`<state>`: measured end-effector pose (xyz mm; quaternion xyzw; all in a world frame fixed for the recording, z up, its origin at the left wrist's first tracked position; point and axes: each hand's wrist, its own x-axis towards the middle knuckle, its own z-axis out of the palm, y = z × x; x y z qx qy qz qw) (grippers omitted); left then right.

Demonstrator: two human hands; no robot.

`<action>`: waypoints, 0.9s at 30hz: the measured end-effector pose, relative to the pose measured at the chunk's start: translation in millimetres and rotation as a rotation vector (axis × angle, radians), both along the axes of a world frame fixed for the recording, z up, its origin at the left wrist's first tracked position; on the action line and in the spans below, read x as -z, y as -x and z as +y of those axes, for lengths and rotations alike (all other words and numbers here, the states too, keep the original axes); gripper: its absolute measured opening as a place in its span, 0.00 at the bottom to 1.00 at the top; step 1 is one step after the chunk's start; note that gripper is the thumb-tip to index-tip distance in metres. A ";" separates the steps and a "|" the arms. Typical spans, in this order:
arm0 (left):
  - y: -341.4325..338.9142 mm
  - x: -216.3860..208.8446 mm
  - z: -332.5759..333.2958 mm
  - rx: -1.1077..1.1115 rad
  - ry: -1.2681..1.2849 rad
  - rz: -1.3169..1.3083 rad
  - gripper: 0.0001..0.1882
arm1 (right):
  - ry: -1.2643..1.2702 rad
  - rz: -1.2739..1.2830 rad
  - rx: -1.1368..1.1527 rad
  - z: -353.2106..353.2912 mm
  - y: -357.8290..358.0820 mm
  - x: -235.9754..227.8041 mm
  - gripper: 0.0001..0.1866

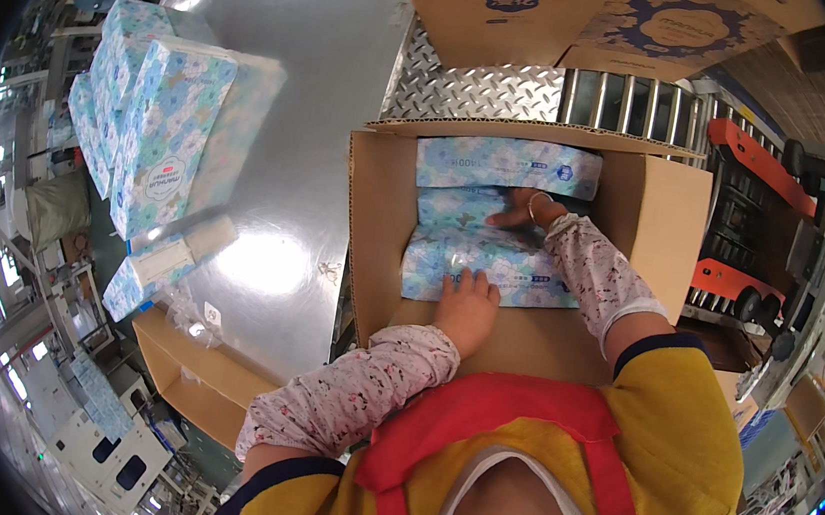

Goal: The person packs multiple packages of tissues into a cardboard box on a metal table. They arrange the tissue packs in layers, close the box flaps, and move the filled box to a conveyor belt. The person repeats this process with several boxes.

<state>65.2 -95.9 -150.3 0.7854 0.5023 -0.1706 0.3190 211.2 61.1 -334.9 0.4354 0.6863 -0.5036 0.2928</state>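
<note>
An open cardboard box [376, 224] stands in front of me with its flaps folded outward. Inside lie blue flower-patterned tissue packs: a far pack [503, 164], a near pack [521, 279] and darker, lower pack surface between them. My left hand [468, 309] rests with extended fingers on the near pack's front edge, gripping nothing. Deeper in the box, my right hand [528, 209] reaches over the middle packs with its fingers apart, a thin bracelet at the wrist. Its fingertips are partly in shadow, and I cannot tell how firmly they touch.
Several more tissue packs [169, 131] stand on the shiny metal table [322, 67] to the left. One pack [166, 262] lies at the table's near edge, above another open carton [204, 376]. Beyond the box are a large carton [598, 26], metal rollers [630, 104] and orange-red conveyor parts [760, 158].
</note>
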 end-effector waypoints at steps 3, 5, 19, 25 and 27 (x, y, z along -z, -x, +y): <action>0.2 -3.4 -1.0 0.022 -0.034 0.000 0.19 | -0.032 0.180 0.101 -1.3 -3.9 16.6 0.49; -3.5 -7.7 2.9 0.024 0.038 -0.027 0.16 | -0.160 0.251 0.077 -10.4 -18.1 64.6 0.50; -13.9 114.8 -20.7 -0.247 0.263 -0.057 0.14 | -0.772 0.281 -0.042 -65.3 9.7 -151.8 0.15; -56.1 86.4 41.5 -0.234 0.147 -0.070 0.13 | -0.412 0.004 -0.058 -144.2 -78.3 -28.7 0.23; -10.5 -37.5 80.2 -0.191 -0.013 -0.528 0.12 | -0.417 -0.025 0.092 -155.9 -70.4 -20.1 0.19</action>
